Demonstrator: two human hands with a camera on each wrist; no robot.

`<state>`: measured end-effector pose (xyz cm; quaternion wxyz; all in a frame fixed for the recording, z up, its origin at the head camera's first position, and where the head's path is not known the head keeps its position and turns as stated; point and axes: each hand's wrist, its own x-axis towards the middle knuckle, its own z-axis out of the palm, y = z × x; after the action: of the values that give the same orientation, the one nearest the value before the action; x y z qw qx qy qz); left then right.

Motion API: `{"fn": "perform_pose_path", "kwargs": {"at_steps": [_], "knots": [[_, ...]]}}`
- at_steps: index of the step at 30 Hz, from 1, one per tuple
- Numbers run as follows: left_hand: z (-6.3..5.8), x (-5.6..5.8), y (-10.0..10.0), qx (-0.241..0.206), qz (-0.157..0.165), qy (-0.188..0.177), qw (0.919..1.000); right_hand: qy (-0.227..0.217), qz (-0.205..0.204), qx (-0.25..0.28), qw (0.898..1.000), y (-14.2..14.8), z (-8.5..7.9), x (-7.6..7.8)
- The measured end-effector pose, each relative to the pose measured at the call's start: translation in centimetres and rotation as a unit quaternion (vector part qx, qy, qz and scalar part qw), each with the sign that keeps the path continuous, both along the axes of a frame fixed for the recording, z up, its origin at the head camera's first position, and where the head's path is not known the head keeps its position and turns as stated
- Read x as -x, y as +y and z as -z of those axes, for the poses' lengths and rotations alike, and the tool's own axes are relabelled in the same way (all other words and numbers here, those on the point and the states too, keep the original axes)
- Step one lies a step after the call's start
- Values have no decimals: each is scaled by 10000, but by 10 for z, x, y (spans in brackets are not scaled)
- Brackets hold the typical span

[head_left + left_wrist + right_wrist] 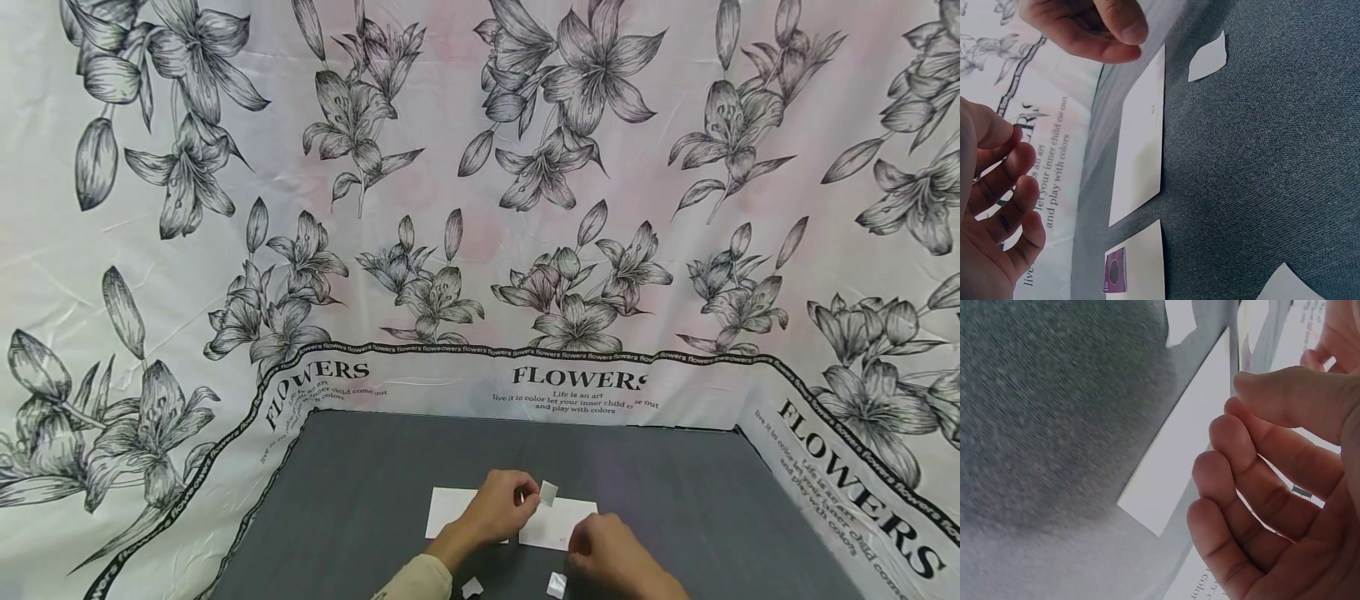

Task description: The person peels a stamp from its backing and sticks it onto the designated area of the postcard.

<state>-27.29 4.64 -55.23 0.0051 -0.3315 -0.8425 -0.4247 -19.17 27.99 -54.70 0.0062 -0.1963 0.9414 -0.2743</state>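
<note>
Between thumb and fingertips, my left hand [500, 507] pinches a small pale stamp-sized piece of paper [549, 493], held up over the far part of the right white card [551, 527]. The left wrist view shows that paper nearly edge-on. My right hand [609, 550] is at the right end of the same card, its fingers [1213, 472] loosely bent and nothing visible in them. Left of it lies a second white card [450, 510], partly covered by my left hand and forearm. A purple stamp [1115, 271] sits on one corner of that second card.
Two small white paper scraps lie on the near side of the cards, one at left [472, 587] and one at right [557, 585]. Dark grey cloth [360, 475] covers the table. A flower-printed white curtain [450, 392] encloses its back and sides.
</note>
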Motion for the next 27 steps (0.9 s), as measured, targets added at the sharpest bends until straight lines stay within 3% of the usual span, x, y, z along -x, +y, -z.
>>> {"fn": "perform_pose_path", "kwargs": {"at_steps": [18, 27], "knots": [[0, -1, 1, 68, 62, -59, 9999, 827, 34, -355, 9959, -2, -28, 8], [4, 0, 4, 148, 155, 71, 9997, 522, 17, -268, 9983, -7, -42, 14]]}}
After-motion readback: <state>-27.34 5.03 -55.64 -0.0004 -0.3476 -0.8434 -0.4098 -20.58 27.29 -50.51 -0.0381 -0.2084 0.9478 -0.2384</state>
